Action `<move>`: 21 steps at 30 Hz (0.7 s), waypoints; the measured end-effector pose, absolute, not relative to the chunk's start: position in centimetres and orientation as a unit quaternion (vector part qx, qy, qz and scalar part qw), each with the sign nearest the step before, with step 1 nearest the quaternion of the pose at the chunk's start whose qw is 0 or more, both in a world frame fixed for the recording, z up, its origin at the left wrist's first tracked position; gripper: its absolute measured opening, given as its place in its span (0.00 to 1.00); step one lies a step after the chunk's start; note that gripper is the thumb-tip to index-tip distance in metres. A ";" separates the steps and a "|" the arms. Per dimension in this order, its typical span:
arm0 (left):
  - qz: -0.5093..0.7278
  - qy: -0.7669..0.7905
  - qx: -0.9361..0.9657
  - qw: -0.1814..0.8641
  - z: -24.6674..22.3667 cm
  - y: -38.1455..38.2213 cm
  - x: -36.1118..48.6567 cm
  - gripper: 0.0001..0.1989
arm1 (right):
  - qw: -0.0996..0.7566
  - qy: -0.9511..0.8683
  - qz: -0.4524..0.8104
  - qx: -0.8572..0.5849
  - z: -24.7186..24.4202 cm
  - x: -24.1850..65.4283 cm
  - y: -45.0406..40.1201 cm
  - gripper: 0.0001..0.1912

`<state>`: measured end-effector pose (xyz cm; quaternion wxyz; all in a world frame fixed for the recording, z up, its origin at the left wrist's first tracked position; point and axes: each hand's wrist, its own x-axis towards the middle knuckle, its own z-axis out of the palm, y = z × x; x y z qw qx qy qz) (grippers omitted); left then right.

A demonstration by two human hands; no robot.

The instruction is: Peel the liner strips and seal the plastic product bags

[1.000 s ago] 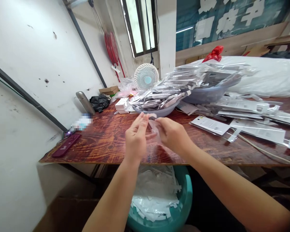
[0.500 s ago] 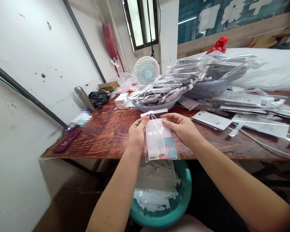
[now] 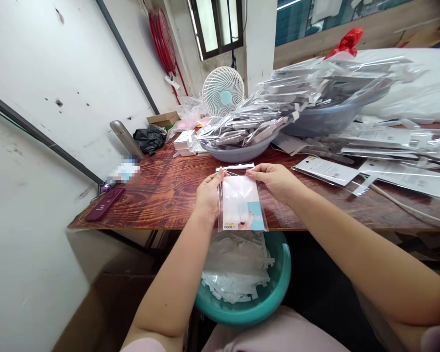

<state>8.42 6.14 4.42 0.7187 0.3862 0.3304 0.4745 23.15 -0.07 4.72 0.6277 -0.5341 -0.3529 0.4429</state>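
Observation:
Between my hands, at the table's front edge, is a clear plastic bag (image 3: pixel 238 203) with a white printed card inside; the card has a blue picture in one corner. My left hand (image 3: pixel 208 193) pinches the bag's upper left corner. On the other side, my right hand (image 3: pixel 273 181) pinches the upper right corner. A white strip runs along the top of the bag, beyond my fingertips. Just below the bag, a green tub (image 3: pixel 284 288) holds a heap of clear bags and white strips.
Two bluish basins (image 3: pixel 238 154) piled with packed bags stand behind my hands. Several flat packages (image 3: pixel 326 170) and a pale cable (image 3: pixel 407 208) lie to the right. A fan (image 3: pixel 223 92), a leaning metallic bottle (image 3: pixel 125 138) and a dark red phone (image 3: pixel 104 204) are further left.
The dark loop seen near the bag's top no longer shows there. Both hands still pinch its upper corners. The view has tipped downward a little, showing more of my lap.

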 end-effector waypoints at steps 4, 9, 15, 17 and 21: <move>0.467 0.326 0.438 0.695 5.1 6.9 7.8 0.16 | 0.623 -0.376 0.437 -0.529 5.4 24.3 0.2 0.16; 0.408 0.308 0.658 0.553 7.4 6.3 4.8 0.12 | 0.619 -0.494 0.332 -0.513 6.5 25.0 -2.1 0.12; 0.284 0.297 0.793 0.450 6.7 0.1 0.5 0.06 | 0.533 -0.561 0.331 -0.541 4.2 23.3 -9.8 0.05; 0.258 0.323 0.785 0.461 5.0 -2.1 -0.4 0.07 | 0.528 -0.519 0.381 -0.553 2.4 22.4 -12.0 0.05; 0.219 0.388 0.748 0.491 1.1 -4.8 -1.2 0.05 | 0.556 -0.363 0.447 -0.600 -1.5 20.7 -14.6 0.09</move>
